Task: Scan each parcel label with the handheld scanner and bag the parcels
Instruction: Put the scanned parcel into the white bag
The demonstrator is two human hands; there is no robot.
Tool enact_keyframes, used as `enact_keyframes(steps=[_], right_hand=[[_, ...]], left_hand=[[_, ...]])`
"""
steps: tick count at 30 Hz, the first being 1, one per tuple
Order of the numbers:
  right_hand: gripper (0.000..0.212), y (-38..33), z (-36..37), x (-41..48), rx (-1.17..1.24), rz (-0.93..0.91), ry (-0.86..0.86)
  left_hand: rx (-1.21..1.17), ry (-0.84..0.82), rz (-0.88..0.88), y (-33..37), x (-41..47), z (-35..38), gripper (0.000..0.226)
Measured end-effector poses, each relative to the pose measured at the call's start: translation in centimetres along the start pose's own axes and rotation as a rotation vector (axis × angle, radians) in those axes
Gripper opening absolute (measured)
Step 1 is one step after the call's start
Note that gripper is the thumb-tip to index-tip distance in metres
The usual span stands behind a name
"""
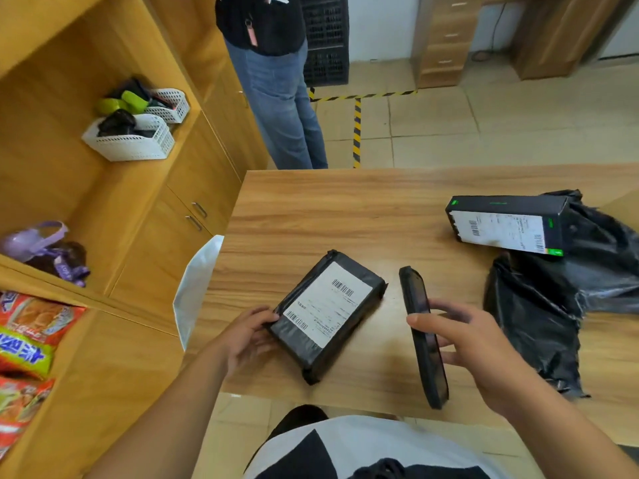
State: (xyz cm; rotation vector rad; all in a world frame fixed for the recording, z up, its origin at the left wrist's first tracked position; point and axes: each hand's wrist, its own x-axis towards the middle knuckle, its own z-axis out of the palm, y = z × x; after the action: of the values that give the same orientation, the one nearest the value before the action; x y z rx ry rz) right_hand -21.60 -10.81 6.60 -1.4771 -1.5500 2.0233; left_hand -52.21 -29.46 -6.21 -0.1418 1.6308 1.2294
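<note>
A black-wrapped parcel lies flat on the wooden surface, close to its near edge. Its long axis runs diagonally from near-left to far-right. The white shipping label faces up and carries one barcode at its far end and another at its near-left corner. The printed lines between them are too blurred to read.

The left hand grips the parcel's near-left corner with curled fingers. Just right of the parcel, the right hand holds the dark handheld scanner on edge, thumb on the near side and fingers behind. The scanner's long axis points away from the person, its far end tipped slightly toward the parcel.

Further right of the parcel lies a crumpled black plastic bag. Resting on the bag is a long black box with green markings and a barcoded white label, its text illegible.
</note>
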Motion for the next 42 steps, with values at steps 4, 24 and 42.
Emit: enact_keyframes(steps=[4, 24, 42], right_hand=[[0.086, -0.6, 1.7, 0.0, -0.013, 0.02, 0.037], [0.087, -4.0, 8.4, -0.2, -0.081, 0.092, 0.231], [0.083, -6.0, 12.3, 2.6, -1.033, 0.157, 0.103]], left_hand=[[0.013, 0.104, 0.051, 2.2, 2.1, -1.6, 0.055], [1.774, 0.073, 0.501, 6.8, 3.9, 6.7, 0.116], [1.195, -0.047, 0.678, 10.0, 5.1, 2.3, 0.088]])
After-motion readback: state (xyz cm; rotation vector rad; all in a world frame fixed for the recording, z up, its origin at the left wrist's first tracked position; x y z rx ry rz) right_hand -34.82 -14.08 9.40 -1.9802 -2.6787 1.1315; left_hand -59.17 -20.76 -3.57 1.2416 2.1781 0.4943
